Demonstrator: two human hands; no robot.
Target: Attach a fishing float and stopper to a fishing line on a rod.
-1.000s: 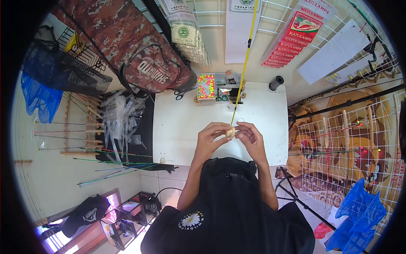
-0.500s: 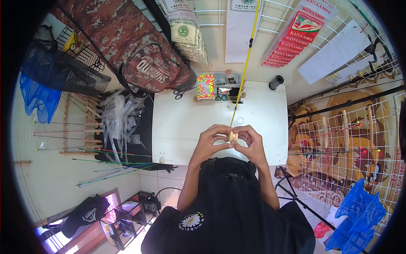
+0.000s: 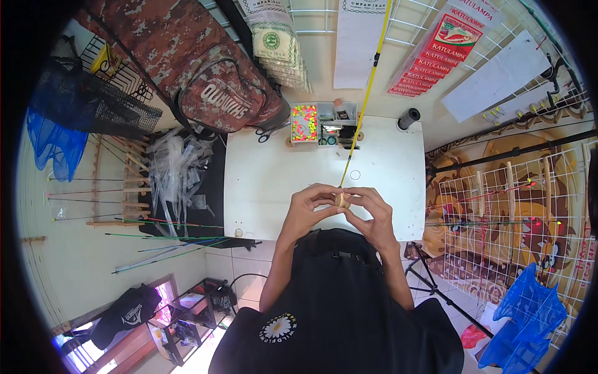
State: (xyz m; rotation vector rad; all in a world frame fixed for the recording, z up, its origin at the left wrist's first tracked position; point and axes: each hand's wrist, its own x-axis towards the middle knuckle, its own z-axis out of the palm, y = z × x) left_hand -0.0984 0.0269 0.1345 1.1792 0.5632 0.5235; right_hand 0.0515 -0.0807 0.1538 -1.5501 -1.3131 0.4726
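Observation:
Between both hands, over the table's near edge, I hold a small pale tan spool (image 3: 341,201). My left hand (image 3: 305,210) pinches its left side, thumb below and forefinger above. From the other side my right hand (image 3: 374,215) grips it, with fingertips and thumb closed on its edge. The fingers hide part of the spool, and I cannot make out any line on it. Just beyond the hands is the lower end of a yellow rod (image 3: 361,118), slanting up to the wall.
On the white table (image 3: 280,181) stands a divided box (image 3: 337,107) with bright beads, beside scissors (image 3: 265,135) and a dark cylinder (image 3: 408,118). Clear plastic sleeves (image 3: 180,174) lie at left below a camouflage bag (image 3: 218,93). A wire grid (image 3: 498,206) is at right.
My right hand's fingers have spread a little and shifted slightly to the right. The spool has turned a little in the fingertips, and the view has moved slightly.

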